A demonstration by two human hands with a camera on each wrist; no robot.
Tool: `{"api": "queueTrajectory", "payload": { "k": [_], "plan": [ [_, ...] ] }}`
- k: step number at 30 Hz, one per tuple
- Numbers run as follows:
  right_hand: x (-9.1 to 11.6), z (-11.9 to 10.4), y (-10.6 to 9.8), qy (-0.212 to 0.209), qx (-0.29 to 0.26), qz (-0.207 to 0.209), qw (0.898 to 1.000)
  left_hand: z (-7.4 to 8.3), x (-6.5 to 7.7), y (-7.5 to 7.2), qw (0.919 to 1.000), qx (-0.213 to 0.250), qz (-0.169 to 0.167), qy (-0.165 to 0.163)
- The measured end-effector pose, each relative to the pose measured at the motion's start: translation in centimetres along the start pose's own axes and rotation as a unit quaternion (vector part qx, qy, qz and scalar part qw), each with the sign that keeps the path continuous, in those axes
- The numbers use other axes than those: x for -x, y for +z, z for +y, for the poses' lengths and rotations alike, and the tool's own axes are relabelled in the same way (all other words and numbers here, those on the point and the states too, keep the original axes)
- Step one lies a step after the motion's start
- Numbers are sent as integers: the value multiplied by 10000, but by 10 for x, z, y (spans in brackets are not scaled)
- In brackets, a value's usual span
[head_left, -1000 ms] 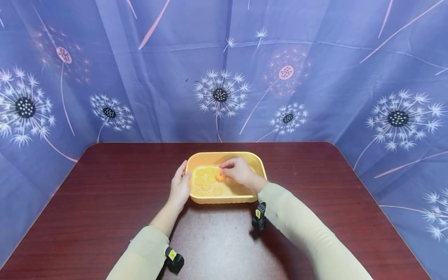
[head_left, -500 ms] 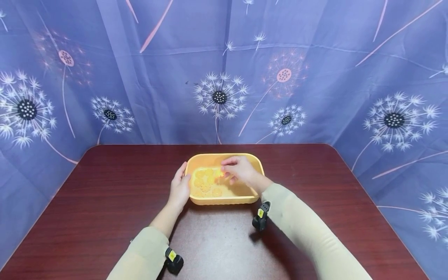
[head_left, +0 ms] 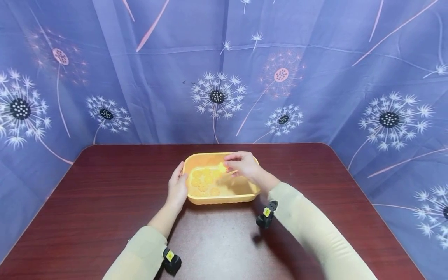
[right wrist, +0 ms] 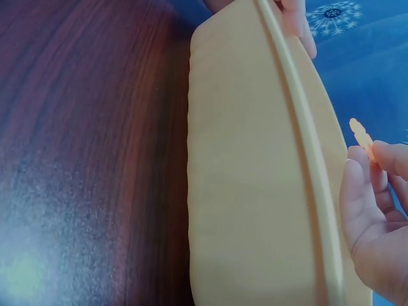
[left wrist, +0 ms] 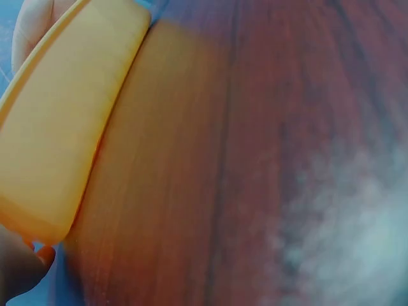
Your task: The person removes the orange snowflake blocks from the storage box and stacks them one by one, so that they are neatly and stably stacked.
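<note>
The right hand (head_left: 246,166) is clamped by thumb and fingertips on a small flower-shaped piece (head_left: 222,167), above the far right part of the yellow tub (head_left: 220,200). The right wrist view shows the piece nearly edge-on, gripped only by its border, with most of it projecting from the fingertips. The left hand (head_left: 177,189) is closed on the tub's left end, its thumb at the rim.

More scalloped pieces (head_left: 202,187) lie on the tub's floor toward the left, some apparently touching or overlapping; their yellow is so near the tub's own that a sure count is not possible. The tub sits on the dark red worktop (head_left: 122,186), near its far edge. A black wrist camera (head_left: 267,214) hangs below the right cuff, and a patterned curtain (head_left: 157,89) stands behind.

The likeliest trouble is the piece slipping: so small a pinch on a thin border could let it pivot or drop, probably back among the others. The right hand or its camera could also knock the near wall or right end, since only the left end is visibly held, and the tub might then swing round. Matching colours could make a piece easy to overlook, and overlapping ones might come up together.
</note>
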State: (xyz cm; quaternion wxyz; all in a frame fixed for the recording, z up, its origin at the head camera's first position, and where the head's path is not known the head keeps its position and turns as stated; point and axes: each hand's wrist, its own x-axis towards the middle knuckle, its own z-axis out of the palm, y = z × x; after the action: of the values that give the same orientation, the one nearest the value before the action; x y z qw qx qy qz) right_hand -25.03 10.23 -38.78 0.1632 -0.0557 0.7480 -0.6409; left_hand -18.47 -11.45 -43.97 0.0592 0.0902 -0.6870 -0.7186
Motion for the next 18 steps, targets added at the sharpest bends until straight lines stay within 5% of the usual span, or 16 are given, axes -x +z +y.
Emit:
{"api": "queueTrajectory", "payload": {
  "k": [18],
  "plan": [
    [12, -4, -39, 42, -286, 465, 9985, 7, -12, -11, 9971, -732, -141, -140]
  ]
}}
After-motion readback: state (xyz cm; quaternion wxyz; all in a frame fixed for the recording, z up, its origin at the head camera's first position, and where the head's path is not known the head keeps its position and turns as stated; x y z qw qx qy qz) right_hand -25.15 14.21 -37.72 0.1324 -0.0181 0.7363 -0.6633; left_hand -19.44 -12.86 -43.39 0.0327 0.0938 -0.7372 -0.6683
